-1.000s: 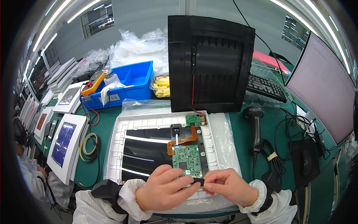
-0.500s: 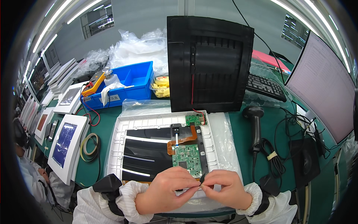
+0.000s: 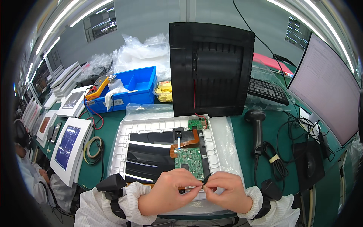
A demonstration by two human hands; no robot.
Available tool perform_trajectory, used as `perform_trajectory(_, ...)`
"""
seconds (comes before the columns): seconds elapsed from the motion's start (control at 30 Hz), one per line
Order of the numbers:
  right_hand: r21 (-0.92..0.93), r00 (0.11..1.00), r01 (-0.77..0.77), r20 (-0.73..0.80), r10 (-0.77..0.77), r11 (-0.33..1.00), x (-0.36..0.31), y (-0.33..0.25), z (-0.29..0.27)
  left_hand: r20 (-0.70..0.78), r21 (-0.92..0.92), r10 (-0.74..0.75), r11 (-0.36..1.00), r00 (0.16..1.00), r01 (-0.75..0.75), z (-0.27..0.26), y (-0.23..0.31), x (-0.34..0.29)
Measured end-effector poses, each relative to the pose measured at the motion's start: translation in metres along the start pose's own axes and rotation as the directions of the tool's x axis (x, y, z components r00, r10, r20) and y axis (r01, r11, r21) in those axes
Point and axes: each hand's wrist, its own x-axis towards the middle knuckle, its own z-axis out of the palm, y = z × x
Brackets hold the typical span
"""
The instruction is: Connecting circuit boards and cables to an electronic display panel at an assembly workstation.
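Note:
My left hand (image 3: 171, 192) and my right hand (image 3: 228, 192) meet at the near edge of a white panel housing (image 3: 121, 151), thumbs and forefingers pinched. A small, thin black strip (image 3: 206, 178) is between the fingertips, curving up from the right hand's pinch; its exact kind is unclear. Just beyond my hands a green circuit board (image 3: 191, 160) lies on the dark glossy panel (image 3: 147, 151) in the housing. An orange flat cable (image 3: 188, 143) runs from it toward a smaller green board (image 3: 196, 123) at the far right corner. My fingers hide part of the near edge.
Behind the housing stands a black back cover (image 3: 211, 72), joined by a thin red wire. A blue bin (image 3: 140, 87) is far left; white framed screens (image 3: 68, 145) and a tape roll (image 3: 92, 147) are at left. A barcode scanner (image 3: 257, 130), cables, keyboard (image 3: 267, 90) and monitor (image 3: 327, 87) occupy the right.
The black strip between my fingertips looks more bent and leans further right. Both hands keep their pinch in nearly the same place. The whole view has shifted slightly.

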Motion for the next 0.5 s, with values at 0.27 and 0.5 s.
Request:
perform_trajectory(0.27, -0.094, 0.996, 0.083, -0.019, -0.085, 0.992, -0.0045, -0.0021, -0.0047, 0.034, -0.005, -0.018, 1.000, 0.999, 0.018, 0.0029, 0.0050, 0.0014)
perform_trajectory(0.5, -0.146, 0.989, 0.143, -0.025, -0.149, 0.979, -0.0037, 0.0009, -0.0018, 0.008, -0.020, -0.003, 1.000, 1.000, 0.003, 0.0056, 0.0003, 0.0006)
